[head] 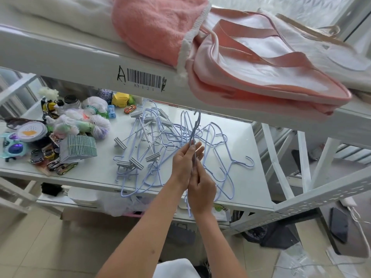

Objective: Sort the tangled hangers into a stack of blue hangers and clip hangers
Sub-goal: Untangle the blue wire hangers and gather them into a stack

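A white metal shelving rack [313, 199] fills the view. Its upper shelf [60, 55] bears a barcode label [144, 80] on the front rail and carries a pink fleece blanket [152, 27], white bedding [50, 13] and a pink zip bag [261, 67]. The middle shelf [241, 189] is lit brightly from the far side. Below, pale beige floor tiles [60, 247] spread across the near left, with a dark phone [339, 224] and a white cable [359, 223] lying at the right.

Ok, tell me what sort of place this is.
Probably a storeroom or stock area: white metal shelving bearing a barcode label, with mixed goods such as toy cars beside the hangers.
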